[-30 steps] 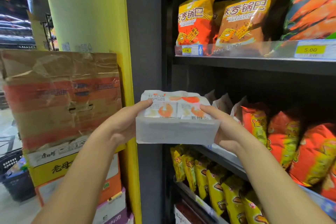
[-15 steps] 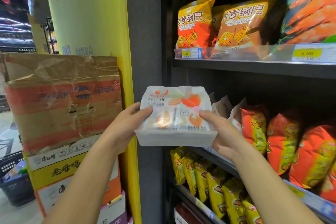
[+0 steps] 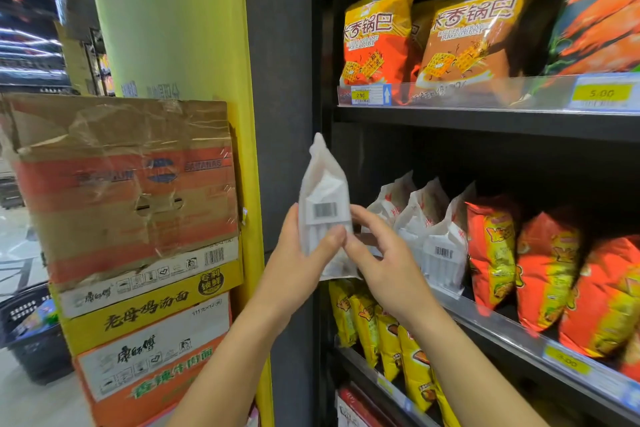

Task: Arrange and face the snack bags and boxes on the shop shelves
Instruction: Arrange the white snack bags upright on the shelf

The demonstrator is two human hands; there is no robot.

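The fingers (image 3: 329, 239) of my left hand (image 3: 298, 253) are curled round the lower half of a white bag (image 3: 323, 198), clamped on it from the left. My right hand (image 3: 384, 267) pinches the same bag's right edge, with the index finger up beside the barcode and the thumb lower, just beside my left thumb.

I hold the bag upright in the air, barcode side towards me and its sealed top pointing up. It is in front of the dark post (image 3: 284, 80) at the left end of the shelves, level with the middle shelf (image 3: 519, 333) and not on it.

Just right of my hands, three more white bags (image 3: 433, 229) stand in a row at the left end of that shelf, narrow sides out. Beside them to the right are red and yellow bags (image 3: 547, 270).

On the shelf below, yellow bags (image 3: 388, 333) stand in a row.

On the top shelf (image 3: 485, 121), an orange bag (image 3: 377, 35) and a brown bag (image 3: 474, 35) face out. Yellow price tags (image 3: 360, 95) on the rail read 2.90 and 5.00.

Left of the post is a yellow pillar (image 3: 180, 21). Against it stands a stack of cartons (image 3: 121, 184), the top one taped and dented. A dark basket (image 3: 31, 333) sits on the floor at the far left.
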